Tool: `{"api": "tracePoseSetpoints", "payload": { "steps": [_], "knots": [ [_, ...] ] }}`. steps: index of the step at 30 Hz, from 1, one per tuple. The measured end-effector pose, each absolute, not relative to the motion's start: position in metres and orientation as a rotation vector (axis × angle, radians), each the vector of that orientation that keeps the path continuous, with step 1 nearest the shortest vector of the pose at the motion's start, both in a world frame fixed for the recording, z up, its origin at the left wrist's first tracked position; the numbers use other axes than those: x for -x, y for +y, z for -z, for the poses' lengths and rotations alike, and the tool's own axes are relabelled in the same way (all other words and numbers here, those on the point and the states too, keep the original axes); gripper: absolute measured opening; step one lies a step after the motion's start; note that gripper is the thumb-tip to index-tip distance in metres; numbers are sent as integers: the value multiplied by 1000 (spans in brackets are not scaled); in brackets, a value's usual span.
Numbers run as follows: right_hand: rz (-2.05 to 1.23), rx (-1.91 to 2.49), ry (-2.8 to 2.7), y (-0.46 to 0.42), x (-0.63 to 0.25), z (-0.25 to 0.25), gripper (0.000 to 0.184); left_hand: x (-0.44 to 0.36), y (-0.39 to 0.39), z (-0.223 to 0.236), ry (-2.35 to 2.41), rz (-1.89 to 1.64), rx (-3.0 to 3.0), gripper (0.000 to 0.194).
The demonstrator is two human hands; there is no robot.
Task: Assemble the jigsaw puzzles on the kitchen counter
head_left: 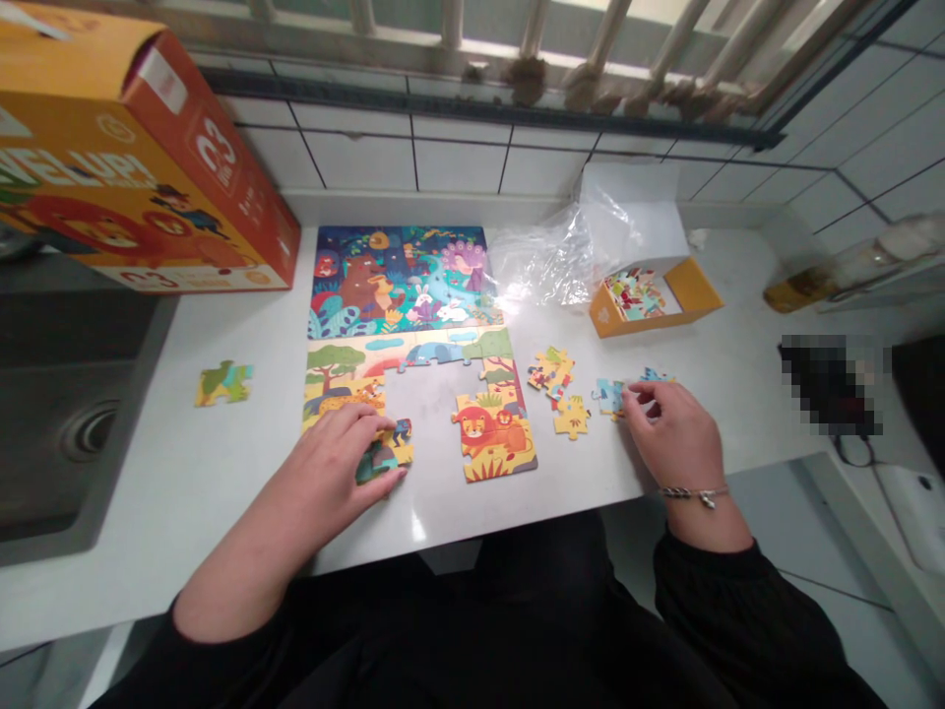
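Note:
A partly built animal jigsaw [413,379] lies on the white counter [184,473], below a finished jungle puzzle [403,276]. My left hand [336,468] rests fingers-down on the dark piece [384,455] at the jigsaw's lower left corner, pressing it flat. A joined lion section [493,435] sits to the right of the gap. My right hand [668,433] is curled, its fingertips pinching a blue piece [611,396] among a few loose pieces [557,379] on the right.
A big orange puzzle box [133,167] stands at the back left above a steel sink [66,423]. A lone piece [223,383] lies left. A small orange box of pieces [650,295] and a clear plastic bag [553,256] sit behind. A bottle [849,271] lies far right.

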State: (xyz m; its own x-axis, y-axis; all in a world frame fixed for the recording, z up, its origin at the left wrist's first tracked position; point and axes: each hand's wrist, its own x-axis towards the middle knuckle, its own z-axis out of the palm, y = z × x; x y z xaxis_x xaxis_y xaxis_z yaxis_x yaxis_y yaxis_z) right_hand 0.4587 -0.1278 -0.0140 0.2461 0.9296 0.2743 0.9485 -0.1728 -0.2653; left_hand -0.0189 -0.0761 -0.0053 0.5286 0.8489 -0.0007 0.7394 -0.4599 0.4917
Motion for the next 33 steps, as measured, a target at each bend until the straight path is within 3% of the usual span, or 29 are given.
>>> {"api": "tracePoseSetpoints", "payload": {
  "steps": [11, 17, 23, 29, 33],
  "knots": [
    [-152, 1877, -2042, -91, -395, 17, 40, 52, -61, -2, 1511, -404, -2361, 47],
    [-232, 1870, -2033, -87, -401, 16, 36, 68, -61, 2, 1575, -416, -2328, 45],
    [-483, 1766, -2006, -95, -404, 8, 51, 71, -60, 6, 1569, -387, -2320, 46],
    [-655, 1410, -2253, -96, -374, -3, 49, 68, -60, 6, 1555, -384, -2296, 44],
    [-593, 1294, -2364, -89, -349, -8, 56, 65, -63, 6, 1567, -395, -2266, 44]
  ]
}}
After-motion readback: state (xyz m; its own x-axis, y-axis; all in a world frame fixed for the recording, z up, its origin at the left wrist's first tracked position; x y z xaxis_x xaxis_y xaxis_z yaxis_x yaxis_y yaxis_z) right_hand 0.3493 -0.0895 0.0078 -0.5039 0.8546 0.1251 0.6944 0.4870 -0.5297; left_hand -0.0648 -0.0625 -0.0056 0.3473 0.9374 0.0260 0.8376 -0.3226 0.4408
